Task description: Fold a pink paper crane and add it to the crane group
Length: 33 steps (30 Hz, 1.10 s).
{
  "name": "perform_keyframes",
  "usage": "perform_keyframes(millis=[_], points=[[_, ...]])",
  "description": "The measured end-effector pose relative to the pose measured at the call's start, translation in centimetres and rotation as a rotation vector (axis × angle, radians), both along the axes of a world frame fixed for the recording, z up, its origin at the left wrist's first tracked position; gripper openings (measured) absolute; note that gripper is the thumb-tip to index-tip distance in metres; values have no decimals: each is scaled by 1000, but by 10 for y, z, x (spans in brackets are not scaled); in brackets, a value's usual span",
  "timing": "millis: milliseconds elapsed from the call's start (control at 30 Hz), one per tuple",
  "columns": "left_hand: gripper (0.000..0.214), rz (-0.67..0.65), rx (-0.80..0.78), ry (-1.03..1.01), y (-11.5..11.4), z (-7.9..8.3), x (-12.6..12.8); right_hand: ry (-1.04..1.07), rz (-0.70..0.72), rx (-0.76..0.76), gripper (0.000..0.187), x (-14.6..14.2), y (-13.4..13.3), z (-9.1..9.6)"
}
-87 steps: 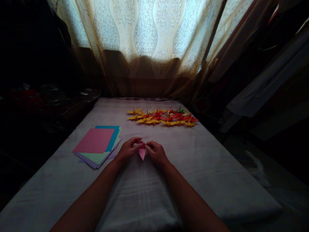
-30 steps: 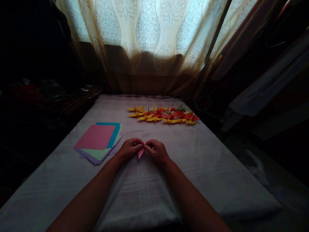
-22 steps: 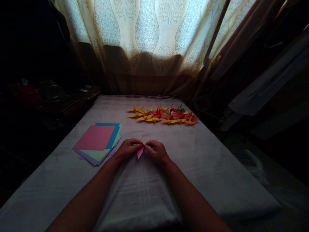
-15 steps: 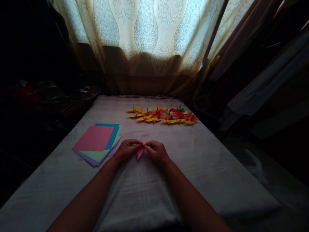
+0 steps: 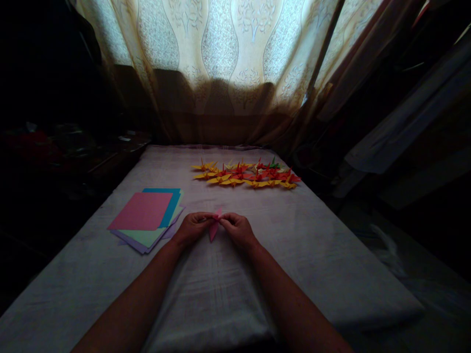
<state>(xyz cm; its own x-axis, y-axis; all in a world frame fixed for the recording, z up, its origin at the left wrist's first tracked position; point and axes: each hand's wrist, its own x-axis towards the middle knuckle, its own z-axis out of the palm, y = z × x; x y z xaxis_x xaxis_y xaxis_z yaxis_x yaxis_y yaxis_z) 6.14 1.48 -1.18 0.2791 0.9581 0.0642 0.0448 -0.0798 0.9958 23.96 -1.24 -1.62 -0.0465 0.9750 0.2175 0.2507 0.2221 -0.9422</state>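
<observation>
A small folded pink origami paper (image 5: 214,230) is held between both hands above the cloth, one pointed end toward me and another pointing away. My left hand (image 5: 193,228) pinches it from the left side, fingers closed. From the right, my right hand (image 5: 237,229) pinches it near the middle with thumb and fingertips. The fingers hide the centre of the folded paper. Left of my left hand lies a stack of square paper sheets (image 5: 142,211), pink and blue on top, pale green and purple beneath.
Several folded paper cranes (image 5: 243,175) in yellow, red, green and cream stand in rows toward the far right of the table (image 5: 312,260), which has a pale checked cloth. A patterned curtain (image 5: 221,54) hangs behind it. Dark clutter (image 5: 73,139) sits at the left.
The pink paper's far tip shows a little more above the fingers. Both hands keep their pinch in nearly the same place, and the view has shifted slightly.
</observation>
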Motion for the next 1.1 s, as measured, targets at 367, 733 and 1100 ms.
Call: perform_keyframes(millis=[367,733,1100], points=[[32,53,126,-18,-3,0,2,83,-16,-81,24,-1,1,-1],[34,47,166,26,-6,3,4,165,4,-125,27,-3,3,1],[25,73,241,130,-6,7,4,153,7,-83,30,-3,2,2]])
